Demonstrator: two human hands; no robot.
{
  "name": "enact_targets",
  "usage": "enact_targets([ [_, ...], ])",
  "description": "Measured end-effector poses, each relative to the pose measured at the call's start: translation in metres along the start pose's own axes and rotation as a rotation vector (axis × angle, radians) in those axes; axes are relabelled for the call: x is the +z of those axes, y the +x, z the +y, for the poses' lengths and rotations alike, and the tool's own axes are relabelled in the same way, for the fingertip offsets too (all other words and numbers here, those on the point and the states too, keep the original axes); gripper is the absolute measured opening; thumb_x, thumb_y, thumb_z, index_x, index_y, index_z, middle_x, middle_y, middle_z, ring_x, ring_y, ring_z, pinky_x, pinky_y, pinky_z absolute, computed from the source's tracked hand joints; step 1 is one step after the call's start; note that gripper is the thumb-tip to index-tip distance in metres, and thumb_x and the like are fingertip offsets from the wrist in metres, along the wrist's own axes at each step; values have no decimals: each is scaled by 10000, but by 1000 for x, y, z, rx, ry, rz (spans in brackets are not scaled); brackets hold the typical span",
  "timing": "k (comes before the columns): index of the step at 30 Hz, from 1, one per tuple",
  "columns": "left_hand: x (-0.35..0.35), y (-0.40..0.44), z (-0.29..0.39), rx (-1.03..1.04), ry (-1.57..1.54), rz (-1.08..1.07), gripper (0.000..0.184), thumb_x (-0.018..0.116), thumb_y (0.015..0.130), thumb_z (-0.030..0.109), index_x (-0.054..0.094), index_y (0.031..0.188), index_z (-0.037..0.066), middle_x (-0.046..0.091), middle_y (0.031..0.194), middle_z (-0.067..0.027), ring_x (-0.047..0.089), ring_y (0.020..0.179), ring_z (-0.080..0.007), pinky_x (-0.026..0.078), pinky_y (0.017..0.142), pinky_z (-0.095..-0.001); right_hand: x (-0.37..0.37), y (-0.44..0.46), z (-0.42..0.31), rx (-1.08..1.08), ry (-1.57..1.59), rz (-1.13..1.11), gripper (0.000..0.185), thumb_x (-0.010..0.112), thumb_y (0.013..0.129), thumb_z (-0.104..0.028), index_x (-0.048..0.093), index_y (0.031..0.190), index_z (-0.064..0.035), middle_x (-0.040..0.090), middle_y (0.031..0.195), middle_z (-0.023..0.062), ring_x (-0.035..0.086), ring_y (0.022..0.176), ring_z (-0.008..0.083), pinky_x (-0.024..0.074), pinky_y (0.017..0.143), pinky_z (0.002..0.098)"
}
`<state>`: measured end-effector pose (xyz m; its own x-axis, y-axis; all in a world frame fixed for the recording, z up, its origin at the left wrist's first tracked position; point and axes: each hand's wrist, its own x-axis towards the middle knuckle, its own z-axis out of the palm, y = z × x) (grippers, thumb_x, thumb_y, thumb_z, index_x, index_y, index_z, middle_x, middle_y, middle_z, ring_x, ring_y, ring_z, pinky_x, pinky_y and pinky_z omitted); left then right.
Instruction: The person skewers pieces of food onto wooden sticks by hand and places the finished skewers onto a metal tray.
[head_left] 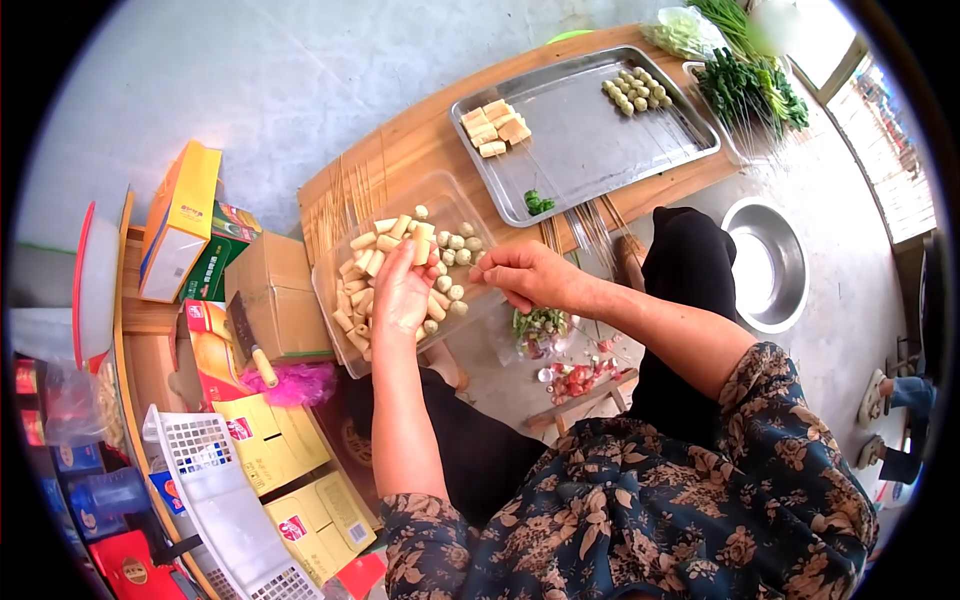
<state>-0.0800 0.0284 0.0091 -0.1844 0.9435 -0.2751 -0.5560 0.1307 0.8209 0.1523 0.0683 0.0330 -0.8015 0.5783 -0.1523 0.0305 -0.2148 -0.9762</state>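
My left hand [403, 290], palm up, is closed on a pale yellow roll piece [424, 238] over a clear plastic tub [448, 190]. Under and around it in the tub lie many short yellow roll pieces [350, 300] and speckled greenish balls [457, 250]. My right hand [528, 276] hovers at the tub's right edge, fingertips pinched together. Whatever sits in that pinch is too thin or hidden to make out. Thin wooden skewers [345, 200] lie on the wooden table [420, 125] behind the tub.
A metal tray [590, 150] carries skewered yellow pieces [494, 128], skewered balls [637, 91] and green peppers [538, 203]. Leafy greens [750, 90] stand at the far right. On the floor is a steel basin [768, 265]. Boxes [275, 300] and a knife [250, 340] are at left.
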Motion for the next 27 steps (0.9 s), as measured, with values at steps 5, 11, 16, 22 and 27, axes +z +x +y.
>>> enact_targets([
  [5, 5, -1, -5, -18, -7, 12, 262, 575, 930, 202, 563, 1112, 15, 615, 941, -89, 569, 774, -141, 480, 672, -263, 0, -4, -4, 25, 14, -4, 209, 496, 943, -143, 618, 1052, -14, 479, 558, -21, 411, 447, 54, 342, 445, 220],
  [11, 5, -2, -5, -1, -27, -3, 243, 583, 927, 202, 579, 1070, 5, 618, 925, -91, 573, 757, -139, 482, 662, -265, 0, -6, -4, 29, -31, 15, 212, 499, 934, -142, 617, 1047, -6, 470, 540, -20, 414, 437, 55, 346, 435, 225],
  [16, 4, -2, -8, 8, -16, -1, 244, 585, 925, 204, 579, 1066, 5, 618, 925, -92, 573, 755, -139, 481, 663, -266, 0, -7, -4, 45, -38, 13, 216, 497, 931, -144, 619, 1046, -7, 471, 539, -22, 415, 433, 55, 344, 431, 228],
  [22, 5, -3, -7, 12, -6, -2, 235, 585, 925, 201, 581, 1059, 8, 618, 925, -89, 574, 755, -137, 481, 659, -265, 1, -7, -3, 50, -65, 17, 223, 496, 932, -151, 622, 1048, -8, 469, 530, -25, 415, 429, 55, 347, 435, 229],
  [27, 4, -3, -8, -1, 4, -8, 294, 618, 904, 215, 579, 1114, 12, 625, 931, -80, 578, 766, -133, 482, 670, -251, 0, -6, -1, 56, -79, 13, 225, 493, 931, -148, 623, 1050, -8, 463, 522, -23, 416, 430, 57, 346, 438, 230],
])
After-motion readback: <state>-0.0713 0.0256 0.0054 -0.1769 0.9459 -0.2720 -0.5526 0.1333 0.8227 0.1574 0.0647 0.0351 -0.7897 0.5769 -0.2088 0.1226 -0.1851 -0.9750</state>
